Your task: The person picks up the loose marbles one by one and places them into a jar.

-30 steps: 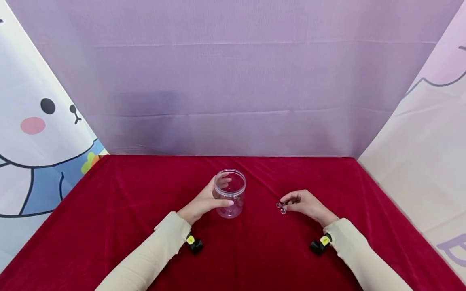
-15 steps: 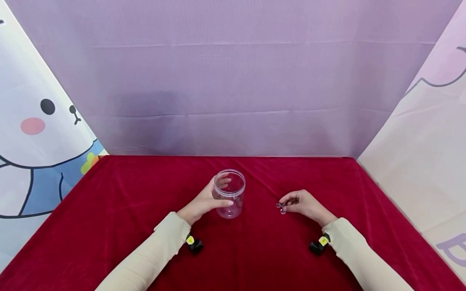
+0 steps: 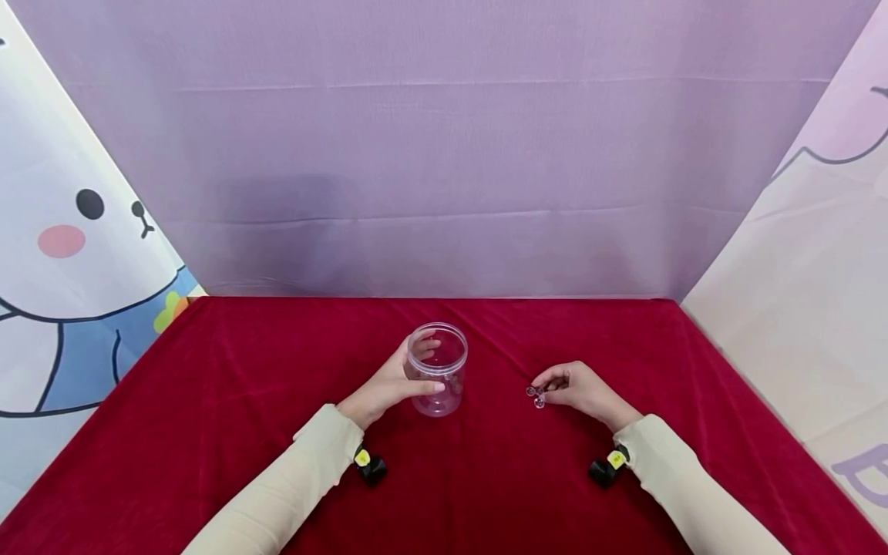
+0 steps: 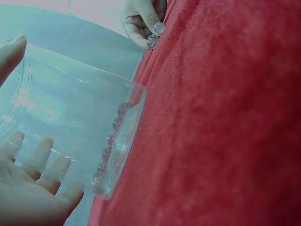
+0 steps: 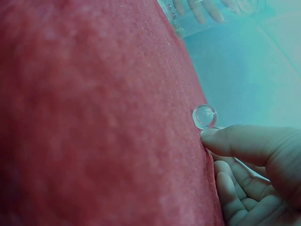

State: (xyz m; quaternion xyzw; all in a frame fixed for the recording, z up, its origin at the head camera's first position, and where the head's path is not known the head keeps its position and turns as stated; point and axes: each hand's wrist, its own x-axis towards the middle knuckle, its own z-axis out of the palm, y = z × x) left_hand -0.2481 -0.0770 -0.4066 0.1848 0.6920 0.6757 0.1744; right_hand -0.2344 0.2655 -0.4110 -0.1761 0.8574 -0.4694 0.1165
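Observation:
My left hand [image 3: 388,385] grips a clear plastic jar [image 3: 437,393] around its side, thumb in front and fingers behind. The jar stands upright and uncapped on the red cloth. Several clear glass marbles [image 4: 107,153] lie along its bottom in the left wrist view. Off to the right, my right hand [image 3: 583,391] pinches at a small cluster of clear marbles [image 3: 539,402] on the cloth, with thumb and forefinger around one. In the right wrist view a marble [image 5: 205,116] sits right at the thumb tip; the other fingers are curled underneath.
Red velvety cloth [image 3: 486,478] covers the table. A lilac curtain [image 3: 444,154] rises behind its far edge, and printed cartoon panels [image 3: 69,308] flank both sides. Each wrist wears a small black camera [image 3: 603,472].
Hardly anything differs. The right hand has shifted very slightly left at the marbles; the left hand and jar stay in place.

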